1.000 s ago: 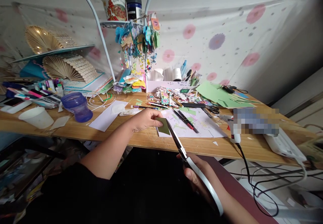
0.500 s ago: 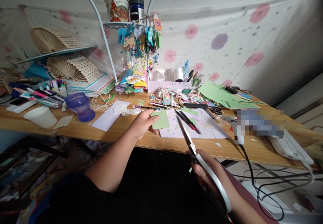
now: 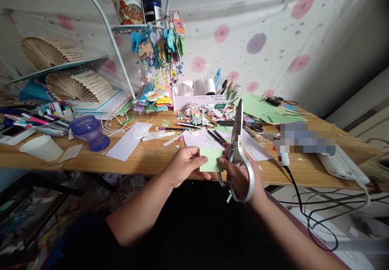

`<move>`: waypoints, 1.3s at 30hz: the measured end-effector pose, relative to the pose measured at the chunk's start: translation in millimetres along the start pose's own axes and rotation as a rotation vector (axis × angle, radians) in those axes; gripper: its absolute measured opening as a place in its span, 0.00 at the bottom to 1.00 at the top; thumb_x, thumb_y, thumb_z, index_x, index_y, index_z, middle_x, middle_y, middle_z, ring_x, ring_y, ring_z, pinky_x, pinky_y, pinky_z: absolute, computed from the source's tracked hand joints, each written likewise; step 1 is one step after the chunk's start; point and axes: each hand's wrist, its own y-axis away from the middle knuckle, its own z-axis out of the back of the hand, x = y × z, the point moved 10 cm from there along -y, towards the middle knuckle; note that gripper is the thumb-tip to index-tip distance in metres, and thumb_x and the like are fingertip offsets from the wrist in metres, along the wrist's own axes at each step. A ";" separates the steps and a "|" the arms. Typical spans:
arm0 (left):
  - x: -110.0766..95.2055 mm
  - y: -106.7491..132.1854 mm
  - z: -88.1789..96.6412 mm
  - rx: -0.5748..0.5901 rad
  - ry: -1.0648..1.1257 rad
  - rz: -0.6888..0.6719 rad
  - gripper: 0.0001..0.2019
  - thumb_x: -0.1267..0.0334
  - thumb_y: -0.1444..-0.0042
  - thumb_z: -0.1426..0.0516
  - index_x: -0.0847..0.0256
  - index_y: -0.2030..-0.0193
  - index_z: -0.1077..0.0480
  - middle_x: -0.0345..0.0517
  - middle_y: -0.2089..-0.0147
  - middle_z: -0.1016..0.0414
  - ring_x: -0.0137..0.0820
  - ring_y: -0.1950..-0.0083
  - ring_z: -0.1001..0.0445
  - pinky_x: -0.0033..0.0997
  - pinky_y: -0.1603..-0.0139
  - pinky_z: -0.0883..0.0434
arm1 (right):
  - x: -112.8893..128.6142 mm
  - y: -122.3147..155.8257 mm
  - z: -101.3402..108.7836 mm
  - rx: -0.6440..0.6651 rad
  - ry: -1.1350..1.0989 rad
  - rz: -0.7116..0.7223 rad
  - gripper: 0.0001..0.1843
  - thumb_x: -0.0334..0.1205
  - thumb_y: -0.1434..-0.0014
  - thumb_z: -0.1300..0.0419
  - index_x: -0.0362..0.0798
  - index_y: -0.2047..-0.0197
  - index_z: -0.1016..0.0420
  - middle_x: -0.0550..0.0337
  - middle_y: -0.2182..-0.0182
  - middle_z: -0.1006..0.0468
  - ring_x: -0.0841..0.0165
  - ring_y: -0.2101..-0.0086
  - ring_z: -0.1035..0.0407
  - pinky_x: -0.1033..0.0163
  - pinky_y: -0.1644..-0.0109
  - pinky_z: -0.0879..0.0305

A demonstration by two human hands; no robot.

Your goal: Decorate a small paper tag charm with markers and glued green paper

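Observation:
My left hand pinches a small light green paper piece just in front of the wooden table's edge. My right hand grips the white handles of a pair of scissors, blades closed and pointing straight up. The right thumb also touches the green paper's right edge. Both hands meet over my dark lap. A tiny green scrap hangs below the right hand.
The table holds a purple cup, a white paper cup, white sheets, pens, green paper sheets, a glue gun with cable, a pen box and hanging paper charms. Folded fans sit left.
The scissors swung up from pointing forward at the paper to standing upright. Both hands drew back towards me and came together on the green paper.

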 end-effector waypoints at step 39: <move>15.5 5.2 8.1 -0.159 0.172 0.003 0.16 0.56 0.57 0.32 0.65 0.74 0.32 0.34 0.76 0.32 0.28 0.76 0.23 0.23 0.72 0.25 | 5.0 4.5 10.2 -0.115 0.030 0.052 0.21 0.41 0.50 0.34 0.48 0.52 0.29 0.66 0.73 0.30 0.72 0.75 0.36 0.66 0.71 0.36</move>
